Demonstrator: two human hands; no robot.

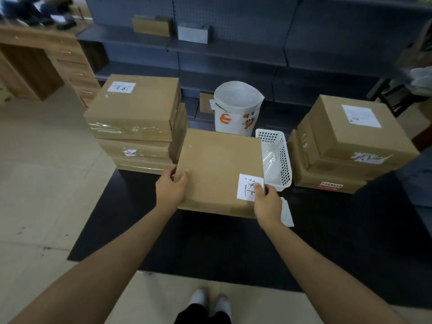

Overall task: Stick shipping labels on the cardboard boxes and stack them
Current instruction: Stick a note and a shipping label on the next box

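Note:
A flat cardboard box (217, 169) lies in the middle of the dark mat. A white label (248, 186) with handwriting sits on its near right corner. My right hand (267, 202) presses its thumb and fingers on that label at the box edge. My left hand (171, 187) grips the box's near left edge, thumb on top. A stack of three taped boxes (136, 118) stands at the left, its top box carrying a white label (121, 87). Another stack of boxes (350, 143) stands at the right with a printed label on top.
A white perforated plastic basket (278, 157) sits right of the middle box, with white backing paper (287, 212) below it. A white bag (236, 106) stands behind. Grey shelving (233, 47) fills the back, a wooden desk (35, 64) the left. My white shoes (210, 300) stand at the mat's front edge.

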